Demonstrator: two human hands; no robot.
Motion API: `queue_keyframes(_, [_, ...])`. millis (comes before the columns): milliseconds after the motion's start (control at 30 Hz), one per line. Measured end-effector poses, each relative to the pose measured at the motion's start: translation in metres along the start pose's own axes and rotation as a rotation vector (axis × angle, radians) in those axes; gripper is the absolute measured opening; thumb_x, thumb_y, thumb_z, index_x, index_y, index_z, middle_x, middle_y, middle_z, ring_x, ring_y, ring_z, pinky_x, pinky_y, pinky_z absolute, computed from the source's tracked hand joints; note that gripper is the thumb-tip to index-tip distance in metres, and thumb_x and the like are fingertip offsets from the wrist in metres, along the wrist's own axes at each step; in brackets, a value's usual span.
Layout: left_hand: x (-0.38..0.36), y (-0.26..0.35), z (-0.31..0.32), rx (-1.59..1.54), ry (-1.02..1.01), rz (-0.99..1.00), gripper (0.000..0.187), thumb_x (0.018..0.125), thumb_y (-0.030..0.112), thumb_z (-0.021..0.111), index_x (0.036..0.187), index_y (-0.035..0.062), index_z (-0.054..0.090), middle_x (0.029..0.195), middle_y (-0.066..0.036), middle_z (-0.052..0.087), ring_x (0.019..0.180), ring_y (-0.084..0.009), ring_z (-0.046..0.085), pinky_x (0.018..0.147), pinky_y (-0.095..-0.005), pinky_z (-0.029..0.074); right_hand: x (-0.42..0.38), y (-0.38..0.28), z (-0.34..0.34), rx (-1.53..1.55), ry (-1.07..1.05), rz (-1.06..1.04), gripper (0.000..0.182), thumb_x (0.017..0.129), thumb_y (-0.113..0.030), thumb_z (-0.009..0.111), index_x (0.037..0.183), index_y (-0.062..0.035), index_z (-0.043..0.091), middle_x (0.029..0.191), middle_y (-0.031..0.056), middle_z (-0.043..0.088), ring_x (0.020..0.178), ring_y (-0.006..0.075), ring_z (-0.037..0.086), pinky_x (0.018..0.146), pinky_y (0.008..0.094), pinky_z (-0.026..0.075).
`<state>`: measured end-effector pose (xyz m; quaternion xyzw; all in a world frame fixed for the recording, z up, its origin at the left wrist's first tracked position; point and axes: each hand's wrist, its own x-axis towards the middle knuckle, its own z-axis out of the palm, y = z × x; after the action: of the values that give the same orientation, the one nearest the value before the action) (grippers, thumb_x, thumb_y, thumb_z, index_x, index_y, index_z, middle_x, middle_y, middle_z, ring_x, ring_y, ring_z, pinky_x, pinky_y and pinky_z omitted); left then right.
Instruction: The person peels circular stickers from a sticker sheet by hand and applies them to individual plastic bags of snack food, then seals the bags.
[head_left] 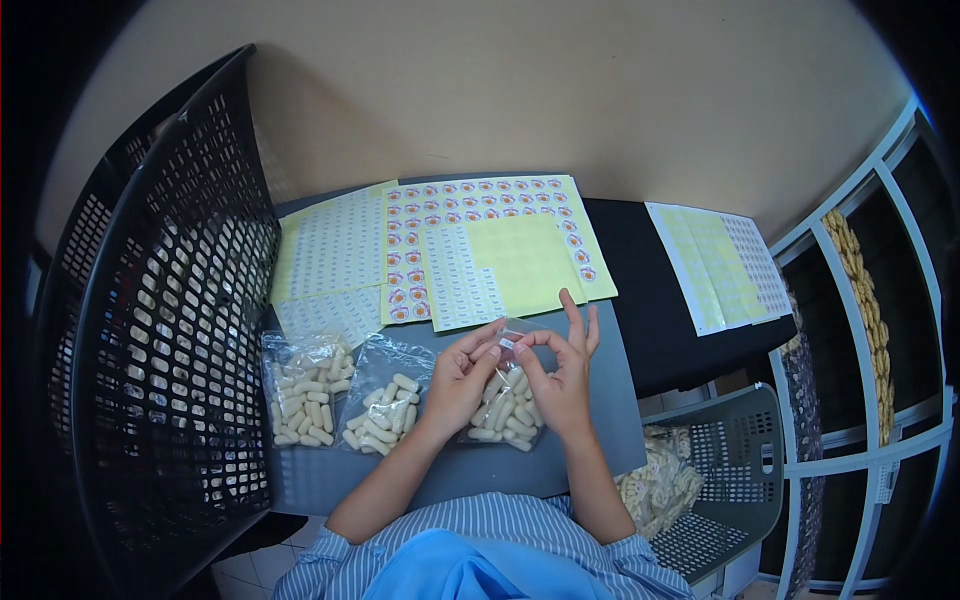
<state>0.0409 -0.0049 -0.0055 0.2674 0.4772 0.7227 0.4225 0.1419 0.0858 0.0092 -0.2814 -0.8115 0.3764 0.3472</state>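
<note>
A clear plastic bag (510, 415) of pale capsule-shaped pieces lies on the grey table in front of me. My left hand (462, 380) is closed on its upper left edge, thumb on top. At the top of the bag, between my two hands, shows a small white sticker (507, 343). My right hand (560, 375) pinches at the sticker with thumb and index finger, its other fingers stretched up and away. Left of my hands lie a second filled bag (385, 405) and a third filled bag (308, 400).
Sticker sheets (530, 265) cover the back of the table (605, 400). Another sheet (720, 265) rests on a black surface to the right. A tall dark perforated basket (180, 300) stands at left; a green basket (740, 450) with filled bags sits low at right, beside a metal-framed rack (870, 460).
</note>
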Motion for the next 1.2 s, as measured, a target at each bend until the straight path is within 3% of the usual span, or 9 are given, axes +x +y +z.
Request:
queue_keyframes(667, [0.000, -0.003, 0.000, -0.012, 0.017, 0.003, 0.037, 0.089, 0.002, 0.042, 0.126, -0.0043, 0.040, 0.112, -0.015, 0.056, 0.098, -0.0155, 0.057, 0.087, -0.0258, 0.045, -0.001, 0.002, 0.011, -0.070, 0.111, -0.074, 0.008, 0.072, -0.013, 0.066, 0.073, -0.0070, 0.062, 0.134, 0.0167, 0.035, 0.129, 0.0421, 0.012, 0.102, 0.0531, 0.012])
queue_keyframes(900, [0.002, -0.009, 0.000, -0.027, 0.059, 0.032, 0.035, 0.088, 0.003, 0.049, 0.122, -0.0043, 0.045, 0.106, -0.015, 0.060, 0.094, -0.0141, 0.058, 0.081, -0.0240, 0.048, -0.001, 0.002, 0.014, -0.084, 0.127, -0.110, 0.010, 0.070, -0.014, 0.068, 0.069, -0.0072, 0.060, 0.131, 0.0161, 0.038, 0.128, 0.0419, 0.015, 0.102, 0.0534, 0.014])
queue_keyframes(1000, [0.002, -0.009, 0.001, -0.032, 0.096, 0.036, 0.034, 0.086, 0.002, 0.052, 0.119, -0.0046, 0.047, 0.102, -0.015, 0.061, 0.089, -0.0128, 0.059, 0.077, -0.0234, 0.049, -0.001, 0.003, 0.012, -0.090, 0.143, -0.140, 0.013, 0.067, -0.010, 0.070, 0.069, -0.0064, 0.057, 0.126, 0.0160, 0.042, 0.125, 0.0399, 0.024, 0.101, 0.0508, 0.021])
queue_keyframes(1067, [0.001, -0.007, 0.002, -0.027, 0.123, 0.029, 0.034, 0.085, 0.002, 0.054, 0.117, -0.0046, 0.048, 0.099, -0.015, 0.062, 0.085, -0.0118, 0.060, 0.075, -0.0230, 0.050, 0.001, 0.005, 0.007, 0.089, 0.207, -0.078, 0.019, 0.064, -0.003, 0.070, 0.073, -0.0047, 0.054, 0.120, 0.0164, 0.046, 0.118, 0.0360, 0.038, 0.097, 0.0458, 0.031])
queue_keyframes(1200, [0.001, 0.000, 0.001, 0.198, 0.104, -0.050, 0.038, 0.080, -0.003, 0.057, 0.116, -0.0059, 0.048, 0.092, -0.014, 0.065, 0.081, -0.0133, 0.063, 0.075, -0.0220, 0.049, 0.022, 0.025, -0.011, 0.380, 0.204, -0.004, 0.028, 0.064, 0.001, 0.066, 0.087, -0.0029, 0.051, 0.114, 0.0164, 0.049, 0.107, 0.0311, 0.049, 0.090, 0.0400, 0.039])
